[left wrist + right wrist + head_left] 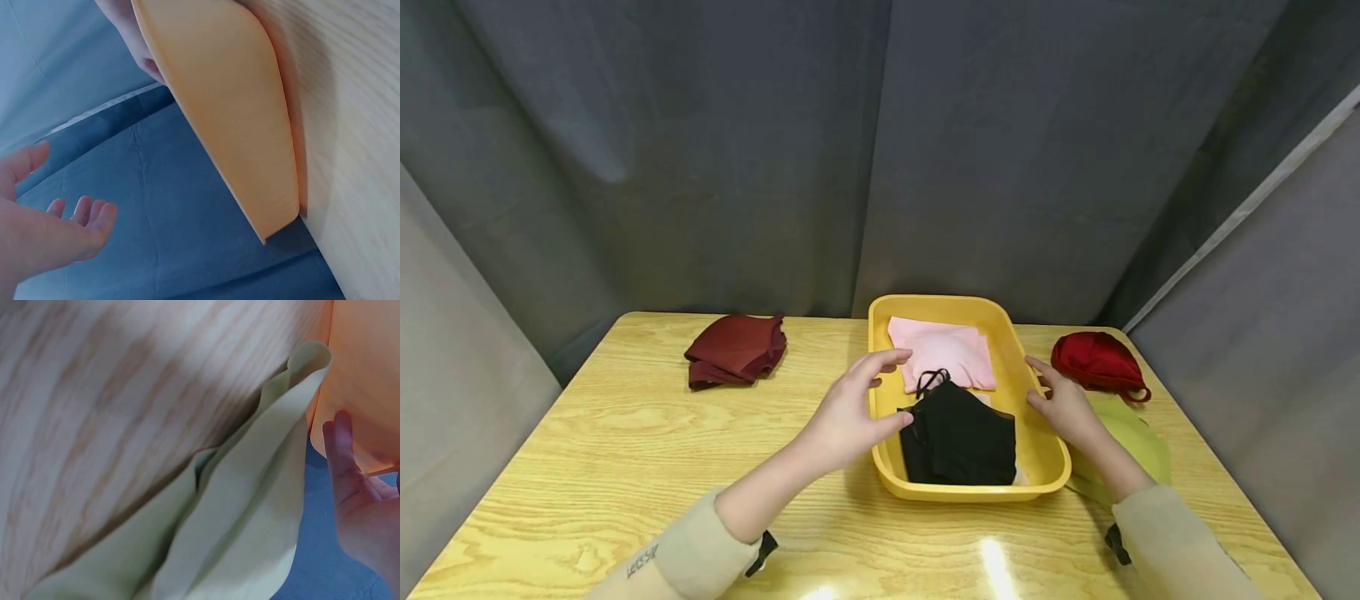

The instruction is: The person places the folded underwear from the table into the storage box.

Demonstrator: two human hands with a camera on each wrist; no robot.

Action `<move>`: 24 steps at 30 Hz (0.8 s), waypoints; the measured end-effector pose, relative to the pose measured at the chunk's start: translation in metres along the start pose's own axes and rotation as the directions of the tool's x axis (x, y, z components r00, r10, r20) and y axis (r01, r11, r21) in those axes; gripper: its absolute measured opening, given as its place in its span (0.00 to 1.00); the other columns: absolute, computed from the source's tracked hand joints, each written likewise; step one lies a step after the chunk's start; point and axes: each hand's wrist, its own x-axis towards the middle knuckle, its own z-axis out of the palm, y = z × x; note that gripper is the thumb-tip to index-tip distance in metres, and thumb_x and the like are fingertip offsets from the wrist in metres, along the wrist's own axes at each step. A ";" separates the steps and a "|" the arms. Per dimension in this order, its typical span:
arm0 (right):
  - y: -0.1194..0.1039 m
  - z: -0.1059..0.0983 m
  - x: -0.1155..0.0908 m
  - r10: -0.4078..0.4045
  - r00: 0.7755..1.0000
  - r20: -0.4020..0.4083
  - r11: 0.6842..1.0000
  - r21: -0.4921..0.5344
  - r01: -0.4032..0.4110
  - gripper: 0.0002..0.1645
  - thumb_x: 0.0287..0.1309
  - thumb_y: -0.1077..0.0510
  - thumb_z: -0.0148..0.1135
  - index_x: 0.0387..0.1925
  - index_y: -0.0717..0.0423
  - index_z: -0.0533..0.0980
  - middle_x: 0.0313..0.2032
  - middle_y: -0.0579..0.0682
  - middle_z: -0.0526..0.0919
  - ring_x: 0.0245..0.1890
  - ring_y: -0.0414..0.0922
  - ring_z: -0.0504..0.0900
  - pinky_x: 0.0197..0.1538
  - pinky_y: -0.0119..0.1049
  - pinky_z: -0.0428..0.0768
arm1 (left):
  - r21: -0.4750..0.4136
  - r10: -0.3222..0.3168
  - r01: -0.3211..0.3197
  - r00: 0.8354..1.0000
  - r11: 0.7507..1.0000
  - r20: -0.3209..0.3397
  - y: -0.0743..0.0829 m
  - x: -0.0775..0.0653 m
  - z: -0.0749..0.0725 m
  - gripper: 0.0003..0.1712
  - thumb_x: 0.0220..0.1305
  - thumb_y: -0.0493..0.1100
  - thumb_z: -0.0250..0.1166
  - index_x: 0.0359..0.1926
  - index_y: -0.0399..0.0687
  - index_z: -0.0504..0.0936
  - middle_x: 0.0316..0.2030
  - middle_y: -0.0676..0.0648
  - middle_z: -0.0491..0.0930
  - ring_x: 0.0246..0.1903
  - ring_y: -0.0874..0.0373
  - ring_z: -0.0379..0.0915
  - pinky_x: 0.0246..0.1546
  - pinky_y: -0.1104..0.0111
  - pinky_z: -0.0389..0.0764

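A yellow plastic bin (970, 493) stands on the table, holding a folded black garment (966, 437) with thin straps in front and a folded pink garment (943, 350) behind it. My left hand (853, 408) is spread over the bin's left side, thumb and fingers apart and nothing between them. In the left wrist view that hand is clear of the bin wall (231, 112). At the right rim is my right hand (1063, 408); the right wrist view has its straight fingers (340, 447) along the outer wall.
Right of the bin lie a shiny red garment (1093, 360) with a strap and a yellow-green garment (1131, 446), partly under my right forearm. A folded maroon garment (737, 350) lies at the back left of the wooden table (625, 450). Grey curtains (737, 167) hang behind.
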 end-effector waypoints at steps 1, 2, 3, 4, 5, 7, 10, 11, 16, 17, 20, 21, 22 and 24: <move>0.000 0.000 0.000 0.000 1.000 0.001 1.000 -0.002 0.000 0.35 0.61 0.60 0.52 0.69 0.60 0.57 0.55 0.72 0.71 0.47 0.63 0.76 0.46 0.52 0.80 | 0.014 0.011 -0.011 1.000 1.000 -0.012 0.000 -0.001 -0.002 0.38 0.49 0.35 0.73 0.62 0.52 0.69 0.58 0.50 0.71 0.57 0.55 0.67 0.59 0.60 0.71; 0.000 0.000 0.000 0.002 1.000 0.005 1.000 0.002 -0.002 0.36 0.61 0.60 0.52 0.70 0.59 0.57 0.55 0.72 0.71 0.47 0.63 0.76 0.46 0.52 0.80 | 0.026 0.026 -0.026 0.999 0.999 -0.023 0.000 -0.002 -0.005 0.38 0.49 0.35 0.73 0.62 0.53 0.69 0.57 0.50 0.72 0.57 0.55 0.67 0.59 0.59 0.71; 0.000 0.000 0.001 0.004 1.000 0.008 1.000 0.004 -0.004 0.36 0.61 0.60 0.52 0.70 0.59 0.56 0.55 0.72 0.71 0.46 0.63 0.76 0.46 0.52 0.80 | 0.040 0.038 -0.036 0.999 0.999 -0.033 0.000 -0.003 -0.007 0.39 0.49 0.35 0.73 0.63 0.54 0.69 0.57 0.51 0.72 0.57 0.56 0.67 0.58 0.60 0.71; 0.000 0.000 0.001 0.004 1.000 0.010 1.000 0.007 -0.004 0.36 0.61 0.61 0.52 0.70 0.59 0.56 0.55 0.72 0.71 0.46 0.63 0.76 0.46 0.51 0.80 | 0.053 0.050 -0.048 0.998 0.997 -0.042 0.000 -0.004 -0.009 0.39 0.49 0.36 0.73 0.63 0.54 0.69 0.57 0.51 0.72 0.57 0.57 0.66 0.58 0.60 0.71; 0.000 0.000 0.001 0.006 1.000 0.012 1.000 0.010 -0.006 0.36 0.62 0.61 0.52 0.70 0.59 0.56 0.55 0.72 0.71 0.46 0.63 0.76 0.46 0.50 0.80 | 0.062 0.062 -0.059 0.997 0.996 -0.052 0.000 -0.004 -0.012 0.39 0.49 0.36 0.73 0.63 0.54 0.69 0.57 0.51 0.72 0.57 0.57 0.66 0.58 0.60 0.72; 0.000 0.000 0.000 0.006 1.000 0.012 1.000 0.016 -0.007 0.36 0.62 0.61 0.53 0.70 0.59 0.56 0.55 0.72 0.71 0.45 0.62 0.76 0.45 0.49 0.81 | 0.084 0.087 -0.081 0.994 0.993 -0.069 0.000 -0.006 -0.017 0.39 0.49 0.36 0.74 0.63 0.54 0.69 0.57 0.52 0.72 0.57 0.57 0.66 0.58 0.59 0.72; 0.001 0.000 0.000 -0.001 1.000 0.007 1.000 0.018 0.001 0.36 0.61 0.61 0.53 0.70 0.59 0.56 0.55 0.72 0.71 0.45 0.62 0.77 0.44 0.49 0.81 | 0.116 0.108 -0.097 0.990 0.989 -0.092 -0.001 -0.008 -0.026 0.39 0.49 0.38 0.74 0.63 0.53 0.69 0.58 0.52 0.71 0.57 0.57 0.66 0.57 0.59 0.73; 0.001 0.000 0.000 -0.002 1.000 0.006 1.000 0.018 0.001 0.36 0.61 0.61 0.53 0.70 0.59 0.56 0.55 0.72 0.71 0.45 0.62 0.77 0.44 0.48 0.81 | 0.128 0.111 -0.098 0.989 0.987 -0.099 -0.001 -0.008 -0.029 0.39 0.49 0.39 0.74 0.63 0.53 0.69 0.59 0.52 0.71 0.57 0.57 0.66 0.57 0.59 0.73; 0.001 0.000 0.001 0.000 1.000 0.013 1.000 0.020 -0.001 0.36 0.62 0.61 0.53 0.70 0.59 0.56 0.55 0.72 0.71 0.46 0.62 0.77 0.44 0.49 0.81 | 0.167 0.142 -0.119 0.981 0.979 -0.135 -0.007 -0.010 -0.046 0.40 0.50 0.41 0.74 0.64 0.51 0.68 0.60 0.53 0.70 0.58 0.58 0.65 0.58 0.59 0.71; 0.001 0.000 0.001 0.007 1.000 0.014 1.000 0.020 -0.007 0.36 0.62 0.61 0.53 0.70 0.58 0.56 0.55 0.72 0.71 0.46 0.62 0.77 0.44 0.48 0.81 | 0.164 0.147 -0.123 0.979 0.979 -0.142 -0.008 -0.010 -0.049 0.40 0.50 0.41 0.74 0.64 0.52 0.68 0.61 0.53 0.70 0.59 0.58 0.65 0.59 0.59 0.70; 0.000 0.000 0.001 0.011 1.000 0.017 1.000 0.019 -0.012 0.36 0.62 0.61 0.53 0.70 0.58 0.56 0.56 0.72 0.71 0.45 0.61 0.77 0.44 0.48 0.81 | 0.159 0.165 -0.138 0.971 0.978 -0.172 -0.014 -0.010 -0.059 0.40 0.50 0.41 0.74 0.64 0.53 0.67 0.61 0.54 0.69 0.59 0.57 0.64 0.60 0.59 0.69; 0.001 0.000 0.001 0.012 1.000 0.016 1.000 0.018 -0.012 0.36 0.62 0.61 0.53 0.70 0.58 0.56 0.55 0.72 0.71 0.45 0.61 0.77 0.44 0.48 0.81 | 0.161 0.164 -0.135 0.969 0.978 -0.183 -0.016 -0.010 -0.062 0.40 0.50 0.41 0.74 0.64 0.54 0.67 0.61 0.54 0.69 0.59 0.57 0.64 0.60 0.59 0.68; 0.001 0.000 0.001 0.012 1.000 0.015 1.000 0.019 -0.012 0.36 0.62 0.61 0.53 0.70 0.58 0.56 0.55 0.72 0.71 0.45 0.61 0.77 0.44 0.48 0.81 | 0.162 0.162 -0.132 0.968 0.978 -0.194 -0.017 -0.011 -0.064 0.40 0.50 0.41 0.74 0.64 0.55 0.67 0.61 0.54 0.69 0.59 0.57 0.63 0.59 0.58 0.69; 0.000 0.000 0.001 0.013 1.000 0.015 1.000 0.020 -0.013 0.36 0.62 0.61 0.53 0.70 0.59 0.56 0.55 0.72 0.71 0.45 0.61 0.77 0.44 0.48 0.81 | 0.153 0.149 -0.118 0.966 0.981 -0.213 -0.020 -0.011 -0.070 0.40 0.50 0.41 0.74 0.65 0.58 0.67 0.61 0.55 0.69 0.58 0.57 0.63 0.57 0.58 0.71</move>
